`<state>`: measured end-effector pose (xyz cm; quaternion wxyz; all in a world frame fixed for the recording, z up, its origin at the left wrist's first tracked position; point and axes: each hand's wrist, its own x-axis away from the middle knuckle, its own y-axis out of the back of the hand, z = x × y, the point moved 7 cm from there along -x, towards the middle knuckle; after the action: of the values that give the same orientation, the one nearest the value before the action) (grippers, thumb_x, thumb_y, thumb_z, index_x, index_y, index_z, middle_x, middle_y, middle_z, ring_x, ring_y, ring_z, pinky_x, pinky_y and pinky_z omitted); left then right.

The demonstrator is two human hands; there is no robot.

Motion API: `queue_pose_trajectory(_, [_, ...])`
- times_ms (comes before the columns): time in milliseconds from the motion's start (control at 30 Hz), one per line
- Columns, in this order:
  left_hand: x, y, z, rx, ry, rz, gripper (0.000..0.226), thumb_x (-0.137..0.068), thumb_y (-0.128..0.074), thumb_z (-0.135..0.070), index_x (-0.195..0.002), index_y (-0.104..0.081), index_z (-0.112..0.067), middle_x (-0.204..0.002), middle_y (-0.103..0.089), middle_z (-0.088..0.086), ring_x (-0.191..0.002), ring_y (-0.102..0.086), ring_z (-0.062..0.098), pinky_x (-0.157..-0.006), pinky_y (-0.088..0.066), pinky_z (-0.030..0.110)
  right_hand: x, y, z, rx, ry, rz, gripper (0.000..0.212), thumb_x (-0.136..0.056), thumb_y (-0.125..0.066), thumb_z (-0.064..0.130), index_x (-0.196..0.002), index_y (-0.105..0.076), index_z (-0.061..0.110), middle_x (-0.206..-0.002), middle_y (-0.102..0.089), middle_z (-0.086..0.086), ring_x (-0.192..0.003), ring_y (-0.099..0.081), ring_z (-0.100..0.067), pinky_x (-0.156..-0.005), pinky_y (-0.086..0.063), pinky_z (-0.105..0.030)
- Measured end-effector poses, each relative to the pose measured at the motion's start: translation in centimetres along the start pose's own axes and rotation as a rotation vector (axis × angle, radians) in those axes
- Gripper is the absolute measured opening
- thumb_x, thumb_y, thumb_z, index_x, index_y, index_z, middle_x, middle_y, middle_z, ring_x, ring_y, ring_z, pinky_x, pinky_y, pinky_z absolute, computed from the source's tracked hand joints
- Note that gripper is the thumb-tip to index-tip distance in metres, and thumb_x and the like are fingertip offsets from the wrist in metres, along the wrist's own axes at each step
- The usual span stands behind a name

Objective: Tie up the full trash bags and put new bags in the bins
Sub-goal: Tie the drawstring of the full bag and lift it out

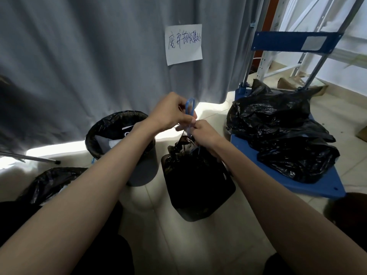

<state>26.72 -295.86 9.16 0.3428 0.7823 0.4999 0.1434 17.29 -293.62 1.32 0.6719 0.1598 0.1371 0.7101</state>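
Observation:
A black trash bag (190, 167) sits in a dark square bin (200, 203) on the floor in the middle of the head view. Its mouth is gathered upward, with a blue drawstring (189, 107) rising from it in a loop. My left hand (170, 112) pinches the drawstring loop above the bag. My right hand (204, 132) grips the strings just below, right at the gathered neck. The two hands touch each other.
A round grey bin (143, 169) lined with a black bag stands at the left behind my left forearm. Another black-lined bin (49, 183) is at the lower left. Tied black bags (282, 132) lie on a blue hand cart (325, 187) at the right. A grey curtain (83, 56) with a paper sign hangs behind.

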Motion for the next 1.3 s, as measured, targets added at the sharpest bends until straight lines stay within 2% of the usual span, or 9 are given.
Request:
queue_pose_trajectory(100, [-0.1, -0.1, 0.0, 0.053, -0.007, 0.001, 0.022, -0.072, -0.079, 0.002, -0.062, -0.067, -0.014, -0.075, -0.074, 0.007, -0.06, -0.066, 0.008, -0.057, -0.049, 0.014, 0.9, -0.6, 0.6, -0.073, -0.008, 0.119, 0.028, -0.084, -0.046, -0.007, -0.081, -0.071, 0.003, -0.068, -0.066, 0.019, -0.05, -0.052, 0.006, -0.052, -0.036, -0.01])
queue_pose_trajectory(167, [0.0, -0.2, 0.4, 0.107, -0.006, -0.014, 0.018, -0.072, -0.077, 0.006, -0.066, -0.064, -0.005, -0.076, -0.073, 0.006, -0.066, -0.068, 0.013, -0.06, -0.054, 0.018, 1.2, -0.4, 0.5, -0.101, -0.037, 0.143, 0.022, -0.081, -0.052, 0.006, -0.082, -0.072, -0.002, -0.07, -0.07, 0.006, -0.052, -0.044, -0.002, -0.051, -0.033, -0.014])
queue_pose_trajectory(267, [0.0, -0.3, 0.7, 0.134, -0.012, -0.037, 0.012, -0.072, -0.077, 0.005, -0.072, -0.065, 0.006, -0.077, -0.073, 0.009, -0.062, -0.066, 0.007, -0.061, -0.056, 0.02, 1.6, 0.2, -0.1, -0.14, -0.076, 0.125, 0.039, -0.09, -0.057, 0.025, -0.094, -0.067, -0.013, -0.072, -0.052, -0.015, -0.052, -0.034, -0.01, -0.05, -0.029, -0.022])
queue_pose_trajectory(367, [-0.3, -0.8, 1.1, 0.093, 0.004, 0.014, 0.017, -0.07, -0.085, -0.007, -0.079, -0.07, -0.004, -0.074, -0.07, 0.006, -0.059, -0.059, 0.007, -0.06, -0.05, 0.017, 2.0, 0.8, -0.6, -0.249, -0.049, 0.083, 0.034, -0.099, -0.053, 0.019, -0.079, -0.07, -0.002, -0.057, -0.052, 0.001, -0.046, -0.033, -0.006, -0.047, -0.029, -0.016])
queue_pose_trajectory(467, [-0.1, -1.5, 2.3, -0.027, 0.058, 0.11, 0.029, -0.066, -0.089, -0.017, -0.089, -0.072, -0.011, -0.068, -0.069, -0.001, -0.059, -0.059, 0.009, -0.061, -0.048, 0.02, 2.1, 1.2, -1.5, -0.333, -0.07, 0.046, 0.028, -0.101, -0.048, 0.013, -0.085, -0.07, 0.004, -0.067, -0.055, -0.002, -0.051, -0.031, -0.008, -0.05, -0.024, -0.019])
queue_pose_trajectory(633, [0.7, -2.1, 2.7, -0.125, 0.047, 0.118, 0.015, -0.067, -0.086, -0.009, -0.076, -0.074, -0.011, -0.061, -0.069, -0.001, -0.057, -0.063, 0.013, -0.061, -0.054, 0.028, 2.6, 1.5, -2.5, -0.383, -0.134, 0.018, 0.03, -0.102, -0.049, 0.02, -0.1, -0.069, -0.002, -0.068, -0.059, 0.001, -0.05, -0.038, -0.006, -0.049, -0.033, -0.015])
queue_pose_trajectory(867, [1.3, 0.0, 2.8, -0.152, 0.046, 0.078, 0.009, -0.073, -0.08, 0.001, -0.075, -0.075, -0.007, -0.06, -0.068, 0.004, -0.049, -0.057, 0.003, -0.056, -0.049, 0.017, 2.7, 3.6, -3.6, -0.535, -0.13, -0.186, 0.021, -0.094, -0.059, 0.006, -0.106, -0.07, -0.009, -0.075, -0.065, -0.013, -0.057, -0.058, -0.011, -0.056, -0.052, -0.016])
queue_pose_trajectory(1100, [1.1, 0.1, 3.2, -0.152, 0.042, 0.09, 0.015, -0.074, -0.082, -0.005, -0.084, -0.073, -0.011, -0.069, -0.067, -0.003, -0.051, -0.055, -0.006, -0.053, -0.04, 0.003, 2.4, 4.1, -3.7, -0.597, -0.12, -0.214, 0.017, -0.089, -0.067, 0.008, -0.099, -0.073, -0.006, -0.074, -0.068, -0.012, -0.06, -0.058, -0.012, -0.053, -0.049, -0.013])
queue_pose_trajectory(1300, [0.3, -3.4, 1.6, -0.095, -0.066, 0.136, 0.045, -0.067, -0.088, -0.024, -0.108, -0.071, -0.019, -0.097, -0.071, -0.01, -0.069, -0.06, 0.011, -0.06, -0.044, 0.014, 2.3, 4.0, -3.8, -0.541, -0.084, -0.158, 0.008, -0.089, -0.067, 0.009, -0.091, -0.074, 0.005, -0.075, -0.07, -0.006, -0.066, -0.061, -0.011, -0.056, -0.05, -0.013])
